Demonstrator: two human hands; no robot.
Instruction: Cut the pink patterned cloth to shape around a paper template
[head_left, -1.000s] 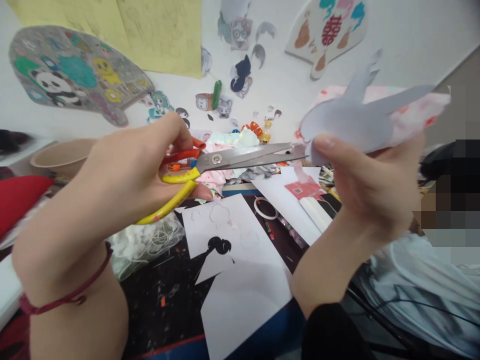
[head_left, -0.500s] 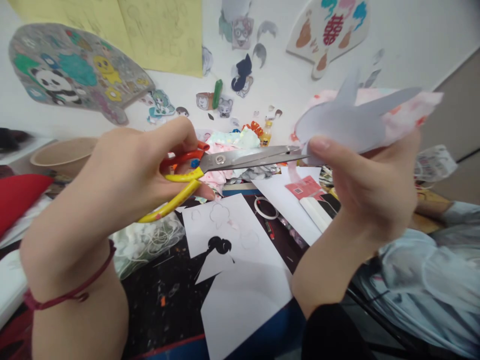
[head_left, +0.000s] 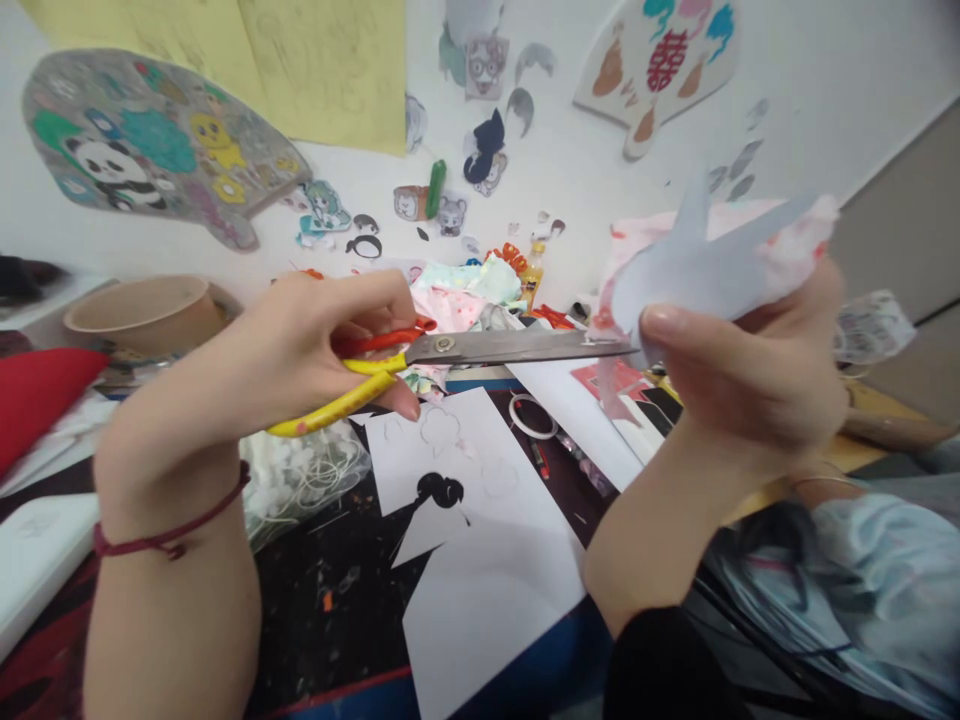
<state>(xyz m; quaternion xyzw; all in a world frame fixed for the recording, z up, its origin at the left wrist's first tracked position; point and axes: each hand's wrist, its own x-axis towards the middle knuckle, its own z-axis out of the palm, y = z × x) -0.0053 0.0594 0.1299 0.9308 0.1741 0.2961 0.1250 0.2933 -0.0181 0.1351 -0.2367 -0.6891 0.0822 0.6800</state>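
Note:
My left hand [head_left: 322,340] is closed round the red and yellow handles of a pair of scissors [head_left: 495,347], whose blades point right and look nearly together. Their tips reach the fabric edge beside my right thumb. My right hand [head_left: 742,340] pinches a white paper cutout [head_left: 675,275] with two long ear-like points against a piece of pale pink patterned fabric [head_left: 806,240]. A narrow strip of fabric [head_left: 613,385] hangs below the blade tips. The fingers behind the fabric are mostly hidden.
On the dark table lie white paper sheets [head_left: 487,600], a tape roll [head_left: 532,415] and a bag of white cords [head_left: 307,480]. Fabric scraps [head_left: 457,300] pile up by the wall. A tan bowl [head_left: 142,315] stands left. Another person's sleeve [head_left: 885,560] shows at right.
The scissor blades have closed and moved slightly right and down. My right hand has shifted a little right with the paper and fabric, and the strip hangs lower.

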